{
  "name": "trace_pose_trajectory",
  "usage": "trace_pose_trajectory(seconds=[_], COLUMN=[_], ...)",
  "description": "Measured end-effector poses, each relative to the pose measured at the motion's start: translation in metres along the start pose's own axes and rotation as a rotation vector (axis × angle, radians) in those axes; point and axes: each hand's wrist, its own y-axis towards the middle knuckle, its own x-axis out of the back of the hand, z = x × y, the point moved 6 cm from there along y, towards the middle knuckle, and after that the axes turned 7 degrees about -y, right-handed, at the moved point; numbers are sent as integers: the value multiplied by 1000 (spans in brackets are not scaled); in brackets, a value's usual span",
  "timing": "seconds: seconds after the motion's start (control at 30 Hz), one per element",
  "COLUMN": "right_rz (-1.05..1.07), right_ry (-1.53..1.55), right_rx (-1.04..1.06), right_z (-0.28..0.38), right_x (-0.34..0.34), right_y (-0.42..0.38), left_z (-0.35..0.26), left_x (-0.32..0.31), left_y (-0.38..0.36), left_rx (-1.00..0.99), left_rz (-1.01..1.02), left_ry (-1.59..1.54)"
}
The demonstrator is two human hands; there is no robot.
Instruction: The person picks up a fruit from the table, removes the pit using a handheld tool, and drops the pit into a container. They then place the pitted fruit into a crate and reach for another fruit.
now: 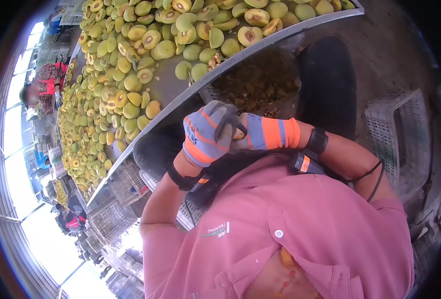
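Observation:
My left hand (208, 132), in a grey-blue and orange knitted glove with dark fingers, is closed and pressed against my right hand. A small yellow-brown bit of a halved peach (239, 133) shows between them. My right hand (260, 132), in a matching glove, has its fingers curled in at the same spot. Whether it also grips a tool is hidden. Just beyond the hands runs the metal rim of a table (195, 87), heaped with yellow-green halved peaches (130, 94), several with reddish-brown pits or hollows showing.
Brown scraps (260, 84) lie below the table edge, between my knees. A grey plastic crate (397, 134) stands on the floor at right, and another crate (112, 219) at left. A person in a red vest (48, 84) works along the table's far left side.

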Motion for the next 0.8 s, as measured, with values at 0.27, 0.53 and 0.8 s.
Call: trace_pose_trajectory(seconds=[0.27,0.53,0.8], right_rz=[13,-158,-430], right_ry=[35,126,519], right_rx=[-20,127,-520], right_z=[-12,-15,-67], right_x=[10,3,28], right_y=[-11,7,14], left_z=[22,64,84], left_x=[-16,-25,22], left_y=[4,-27,-77], left_rx=[378,631,658], left_rz=[-75,-535,-903], left_ry=[-542,-1053,-1243])
